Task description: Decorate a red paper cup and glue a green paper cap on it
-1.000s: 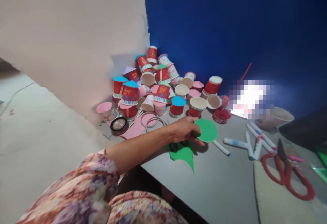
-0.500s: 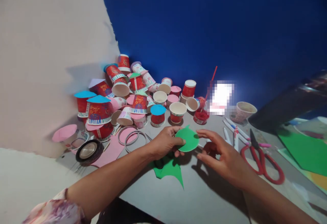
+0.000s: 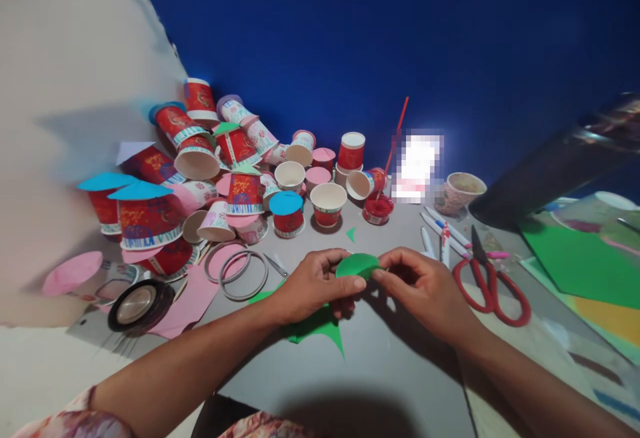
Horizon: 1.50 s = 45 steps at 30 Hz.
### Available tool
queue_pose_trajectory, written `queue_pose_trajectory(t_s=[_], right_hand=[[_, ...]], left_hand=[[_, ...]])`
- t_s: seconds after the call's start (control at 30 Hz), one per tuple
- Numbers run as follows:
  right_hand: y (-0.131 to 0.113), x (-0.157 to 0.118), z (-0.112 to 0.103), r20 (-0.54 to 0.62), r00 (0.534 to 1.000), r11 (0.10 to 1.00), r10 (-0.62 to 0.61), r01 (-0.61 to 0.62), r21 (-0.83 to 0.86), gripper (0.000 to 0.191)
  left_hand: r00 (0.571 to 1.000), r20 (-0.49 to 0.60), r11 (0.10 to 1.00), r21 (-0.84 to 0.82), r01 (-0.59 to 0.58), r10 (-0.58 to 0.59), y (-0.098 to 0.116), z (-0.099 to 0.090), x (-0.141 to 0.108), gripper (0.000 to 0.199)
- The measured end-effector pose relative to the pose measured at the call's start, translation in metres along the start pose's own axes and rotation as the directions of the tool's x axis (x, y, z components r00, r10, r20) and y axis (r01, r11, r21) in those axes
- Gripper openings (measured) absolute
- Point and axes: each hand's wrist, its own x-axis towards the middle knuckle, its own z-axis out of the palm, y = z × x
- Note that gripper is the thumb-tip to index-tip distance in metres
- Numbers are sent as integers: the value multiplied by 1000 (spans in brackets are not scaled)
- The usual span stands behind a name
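Observation:
A round green paper disc is held above the table between both hands, tilted and slightly curved. My left hand grips its left side, thumb on the near face and fingers behind. At its right edge my right hand pinches the rim between thumb and fingers. Beneath the left hand lies a green paper offcut with curved cut edges, partly hidden by the hand and forearm. A small green scrap rests just beyond the disc.
Many decorated paper cups crowd the back left, some with paper tops. Metal rings, a black-rimmed round object and pink paper lie at left. Right are markers, red-handled scissors, a red pot and green sheets.
My right hand has closed on the disc's right edge, and the disc has tipped flatter. A small green scrap now lies on the table beyond it. The view has shifted right.

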Motion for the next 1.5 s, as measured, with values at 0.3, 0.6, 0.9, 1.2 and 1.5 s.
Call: queue_pose_trajectory(t_s=[0.3, 0.6, 0.9, 1.2, 1.5], right_hand=[[-6, 1, 5, 4, 994, 991, 111, -111, 72, 28], [-5, -1, 6, 90, 991, 995, 98, -99, 2, 29], [-5, 0, 5, 105, 992, 997, 75, -72, -24, 28], [-5, 1, 6, 111, 990, 996, 90, -87, -29, 29], [-3, -2, 8, 126, 988, 995, 91, -85, -56, 30]], left_hand=[[996, -78, 998, 51, 41, -37, -2, 6, 0, 32], [994, -94, 995, 69, 70, -63, 0, 5, 0, 31], [994, -82, 993, 80, 82, -75, -1, 5, 2, 30], [993, -85, 991, 103, 84, -76, -1, 5, 2, 30], [986, -95, 979, 138, 149, -137, 2, 6, 2, 30]])
